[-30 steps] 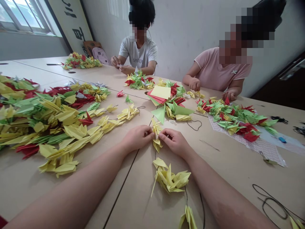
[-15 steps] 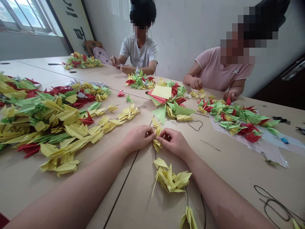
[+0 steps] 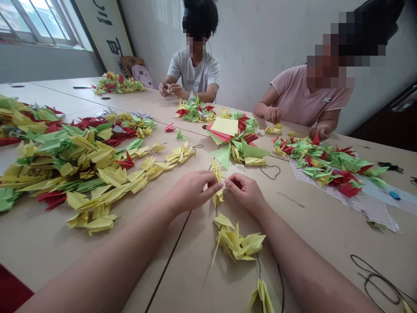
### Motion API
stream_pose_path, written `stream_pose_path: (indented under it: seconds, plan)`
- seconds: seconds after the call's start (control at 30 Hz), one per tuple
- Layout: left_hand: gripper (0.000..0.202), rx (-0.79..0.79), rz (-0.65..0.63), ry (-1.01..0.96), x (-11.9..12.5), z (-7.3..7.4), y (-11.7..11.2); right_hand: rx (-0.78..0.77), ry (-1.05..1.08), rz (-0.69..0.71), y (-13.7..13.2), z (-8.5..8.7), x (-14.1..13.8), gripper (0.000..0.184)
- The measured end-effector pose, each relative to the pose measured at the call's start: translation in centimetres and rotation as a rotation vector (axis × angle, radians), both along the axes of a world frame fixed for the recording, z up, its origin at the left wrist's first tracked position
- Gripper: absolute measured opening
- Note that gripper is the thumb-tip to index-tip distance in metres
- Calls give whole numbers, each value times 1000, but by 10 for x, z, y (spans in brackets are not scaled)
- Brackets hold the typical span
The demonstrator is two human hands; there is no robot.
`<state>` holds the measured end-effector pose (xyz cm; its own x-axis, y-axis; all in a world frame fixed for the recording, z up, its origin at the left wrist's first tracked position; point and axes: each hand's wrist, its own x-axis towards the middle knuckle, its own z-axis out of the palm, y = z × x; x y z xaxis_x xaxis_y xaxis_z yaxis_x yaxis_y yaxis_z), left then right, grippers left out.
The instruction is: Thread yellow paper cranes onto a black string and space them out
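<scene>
Yellow strand: yellow paper cranes threaded on a dark cord (image 3: 259, 267), lying along the middle of the counter (image 3: 192, 278), between the forearms.
Top crane (image 3: 217, 173): at the far part of the strand, between the 2 hands, partly covered by fingers.
Left hand (image 3: 195, 189): grip appears to be grasping the top crane from its left side, thumb crossing the front of the paper.
Right hand (image 3: 244, 191): fingertips drawn together just right of the top crane; cannot tell whether the grip is pinching a paper tip or nothing.
Handling: judged very light, dry and crisp; thin tips likely to bend or crease, folded bodies likely stiffer.
Hold point: best taken at the thick folded body, with light finger pressure, clear of the points.
Long axis: near to far, near end slanting right.
Direction: the top crane lies along the cord, its upper tip toward the far side; the yellow cluster (image 3: 239, 243) fans its points several ways, with 1 thin spike toward the near left.
Near crane (image 3: 262, 296): on the cord below the cluster, at the near edge of view.
Crane pile (image 3: 81, 161): left side, mixed yellow, green and red.
Paper squares (image 3: 225, 127): stacked beyond the hands.
Co-workers: 2 persons seated at the far side.
</scene>
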<state>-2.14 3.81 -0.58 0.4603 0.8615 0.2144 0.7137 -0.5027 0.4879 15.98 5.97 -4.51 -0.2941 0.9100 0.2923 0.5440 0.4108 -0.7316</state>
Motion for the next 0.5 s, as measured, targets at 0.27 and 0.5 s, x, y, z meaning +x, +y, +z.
stream_pose_path:
  seconds: [0.27, 0.5]
  plan:
    - [36, -233, -165, 279, 4, 17, -28, -17, 56, -35, 0, -2, 3, 22]
    - [16, -171, -315, 194, 12, -14, -11, -29, 93, -119, 2, -9, 6, 26]
